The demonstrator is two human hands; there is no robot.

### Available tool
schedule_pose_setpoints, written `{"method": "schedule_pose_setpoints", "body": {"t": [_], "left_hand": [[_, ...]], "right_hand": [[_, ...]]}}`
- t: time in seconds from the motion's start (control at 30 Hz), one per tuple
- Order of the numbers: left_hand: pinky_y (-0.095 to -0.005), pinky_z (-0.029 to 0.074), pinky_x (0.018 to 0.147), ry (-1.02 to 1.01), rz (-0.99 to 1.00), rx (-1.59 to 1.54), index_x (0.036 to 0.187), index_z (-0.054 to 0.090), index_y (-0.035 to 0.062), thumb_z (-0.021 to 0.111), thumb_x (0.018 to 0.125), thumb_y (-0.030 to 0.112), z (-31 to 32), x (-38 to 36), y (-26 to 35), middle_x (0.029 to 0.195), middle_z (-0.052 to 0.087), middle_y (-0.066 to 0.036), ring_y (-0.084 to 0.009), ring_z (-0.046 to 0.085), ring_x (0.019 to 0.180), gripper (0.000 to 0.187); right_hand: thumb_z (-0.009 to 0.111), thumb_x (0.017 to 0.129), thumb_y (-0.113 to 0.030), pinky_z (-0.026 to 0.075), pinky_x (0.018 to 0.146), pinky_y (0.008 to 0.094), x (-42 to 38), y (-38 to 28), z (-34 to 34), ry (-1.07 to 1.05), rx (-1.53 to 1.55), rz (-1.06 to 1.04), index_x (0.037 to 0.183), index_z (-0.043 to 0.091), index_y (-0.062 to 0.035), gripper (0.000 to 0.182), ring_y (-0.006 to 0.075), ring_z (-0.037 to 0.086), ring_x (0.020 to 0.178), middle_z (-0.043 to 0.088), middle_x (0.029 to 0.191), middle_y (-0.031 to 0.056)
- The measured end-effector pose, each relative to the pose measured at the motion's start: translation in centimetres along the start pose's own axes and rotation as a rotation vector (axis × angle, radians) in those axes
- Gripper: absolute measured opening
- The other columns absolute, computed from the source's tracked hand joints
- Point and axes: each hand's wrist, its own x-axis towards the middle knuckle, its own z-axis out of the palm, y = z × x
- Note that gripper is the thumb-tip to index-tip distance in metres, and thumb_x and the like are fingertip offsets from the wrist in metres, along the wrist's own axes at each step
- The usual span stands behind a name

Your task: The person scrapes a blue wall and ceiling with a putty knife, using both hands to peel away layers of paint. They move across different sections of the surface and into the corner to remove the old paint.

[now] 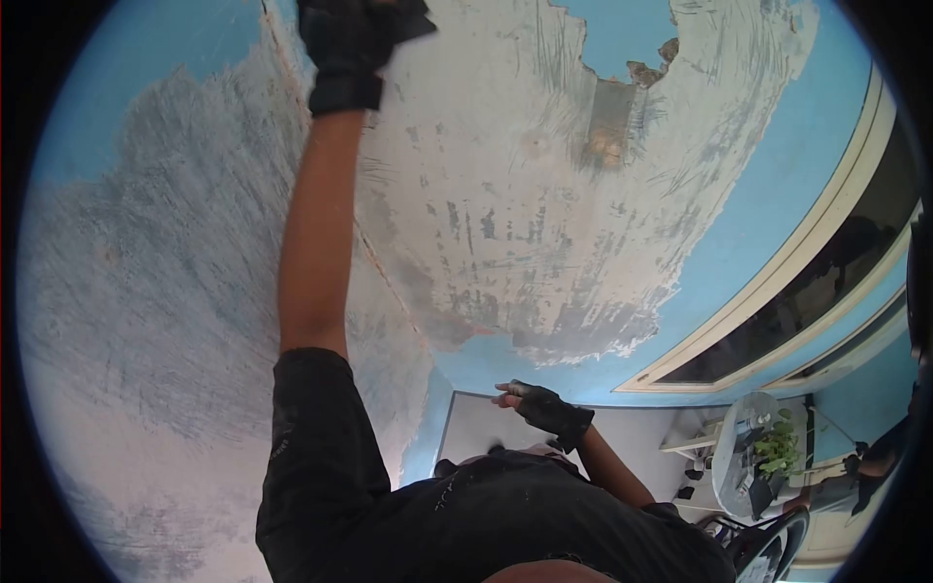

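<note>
My left hand (352,44), in a black glove with a wrist strap, is raised high against the wall by the corner. A dark, flat, pointed piece (416,24) juts out beside its fingers; its kind cannot be made out, and the top edge cuts off part of the hand. Around it the wall (486,146) is scraped to rough white and grey, with light blue paint at the margins. A cracked line runs down the corner. Low in front of my body is my right hand (546,406), in a black fingerless glove, fingers stretched leftward, holding nothing visible.
A framed window (807,282) runs along the right wall. Below it stands a round white table (727,466) bearing a green plant (777,449) and small items. Another person (836,494) is partly visible at the right edge, near a dark chair (777,549). Grey floor (481,428) lies beneath.
</note>
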Motion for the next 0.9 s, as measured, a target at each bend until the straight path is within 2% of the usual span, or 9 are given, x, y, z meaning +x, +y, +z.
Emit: {"method": "schedule_pose_setpoints", "body": {"t": [0.13,0.2,0.23,0.33,0.43,0.53,0.67,0.83,0.9], "left_hand": [[-0.0547,0.032,0.119,0.051,0.004,0.096,0.151,0.044,0.0006,0.047,0.104,0.036,1.0,0.1,1.4,0.158,0.040,-0.024,-0.0423,0.038,0.146,0.059],[-0.0552,0.031,0.118,-0.080,0.012,0.144,0.151,0.045,-0.0005,0.042,0.104,0.042,0.3,-3.8,6.0,0.160,0.038,-0.023,-0.0422,0.036,0.147,0.063],[-0.0508,0.025,0.120,-0.172,-0.018,0.116,0.148,0.049,0.0084,0.056,0.091,0.044,0.9,-6.9,7.5,0.160,0.043,-0.009,-0.0330,0.038,0.147,0.067],[-0.0490,0.024,0.120,-0.411,0.057,0.008,0.148,0.052,0.0107,0.055,0.092,0.043,-2.2,-14.0,13.6,0.159,0.045,-0.010,-0.0303,0.039,0.148,0.064],[-0.0504,0.026,0.119,-0.457,0.051,-0.031,0.148,0.050,0.0138,0.059,0.090,0.041,-3.6,-14.4,10.8,0.160,0.044,-0.007,-0.0277,0.043,0.145,0.065],[-0.0566,0.022,0.120,-0.273,0.021,-0.076,0.149,0.048,0.0076,0.058,0.094,0.031,-2.7,-10.2,7.1,0.162,0.039,-0.013,-0.0364,0.036,0.149,0.061],[-0.0573,0.019,0.120,-0.174,-0.049,-0.060,0.151,0.045,0.0039,0.055,0.097,0.034,-1.6,-9.6,8.7,0.162,0.038,-0.015,-0.0372,0.033,0.150,0.063],[-0.0525,0.022,0.121,-0.579,0.022,-0.166,0.149,0.050,0.0126,0.056,0.094,0.038,-3.8,-16.2,15.6,0.162,0.042,-0.006,-0.0281,0.036,0.149,0.061],[-0.0514,0.023,0.121,-0.592,0.051,-0.158,0.147,0.053,0.0137,0.055,0.095,0.038,-3.9,-15.7,14.1,0.161,0.043,-0.003,-0.0260,0.038,0.149,0.058]], "right_hand": [[0.052,0.106,-0.040,0.046,0.102,0.0336,0.3,1.0,-0.4,0.028,0.060,-0.008,0.145,0.052,0.0003,0.056,0.0213,0.059,0.125,0.065,0.134,0.0124],[0.052,0.106,-0.040,0.046,0.101,0.0332,1.0,1.5,-0.4,0.028,0.063,-0.014,0.145,0.051,0.0003,0.056,0.0206,0.059,0.124,0.066,0.131,0.0121],[0.052,0.106,-0.040,0.046,0.101,0.0327,1.1,1.6,-0.3,0.031,0.064,-0.015,0.146,0.051,0.0003,0.056,0.0200,0.059,0.124,0.067,0.129,0.0118],[0.049,0.108,-0.040,0.044,0.106,0.0334,1.5,1.2,-0.2,-0.038,0.038,-0.070,0.149,0.045,-0.0006,0.057,0.0180,0.059,0.124,0.066,0.133,0.0082],[0.049,0.109,-0.039,0.044,0.107,0.0335,2.3,0.9,0.0,-0.059,-0.062,-0.046,0.148,0.045,0.0001,0.056,0.0185,0.060,0.124,0.067,0.131,0.0091],[0.049,0.109,-0.038,0.044,0.107,0.0327,3.1,0.4,0.5,-0.091,-0.075,-0.048,0.148,0.046,0.0008,0.054,0.0189,0.060,0.124,0.068,0.129,0.0096],[0.052,0.106,-0.039,0.046,0.100,0.0328,4.0,-0.4,1.2,-0.052,-0.057,-0.102,0.141,0.054,-0.0007,0.052,0.0214,0.061,0.119,0.064,0.134,0.0145],[0.051,0.107,-0.037,0.046,0.101,0.0342,4.3,-0.1,1.6,-0.082,0.022,-0.094,0.140,0.054,0.0004,0.050,0.0230,0.061,0.118,0.063,0.136,0.0144],[0.051,0.107,-0.037,0.047,0.100,0.0345,3.5,-1.1,1.0,-0.073,-0.048,-0.083,0.140,0.054,0.0007,0.050,0.0231,0.061,0.117,0.063,0.135,0.0145]]}}
